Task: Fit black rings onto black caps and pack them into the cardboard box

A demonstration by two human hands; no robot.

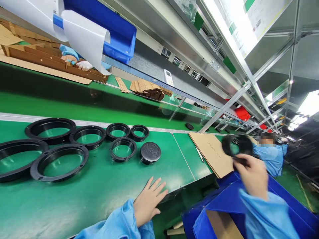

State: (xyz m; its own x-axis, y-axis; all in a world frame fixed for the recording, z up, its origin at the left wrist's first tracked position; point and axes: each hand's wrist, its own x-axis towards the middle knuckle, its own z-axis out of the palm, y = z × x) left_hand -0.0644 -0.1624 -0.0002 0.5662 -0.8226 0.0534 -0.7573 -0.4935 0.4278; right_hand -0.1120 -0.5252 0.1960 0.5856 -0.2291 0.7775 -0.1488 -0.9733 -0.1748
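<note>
My left hand (pixel 149 199) lies flat and empty, fingers spread, on the green table (pixel 99 196) near its front edge, well apart from the round black cap (pixel 150 152) and the black rings (pixel 62 146) set out in rows beyond it. My right hand (pixel 250 177), blurred, is closed on a black ring (pixel 236 145) held in the air above the blue bin (pixel 224 202), beside a cardboard sheet (pixel 211 151) on the table.
</note>
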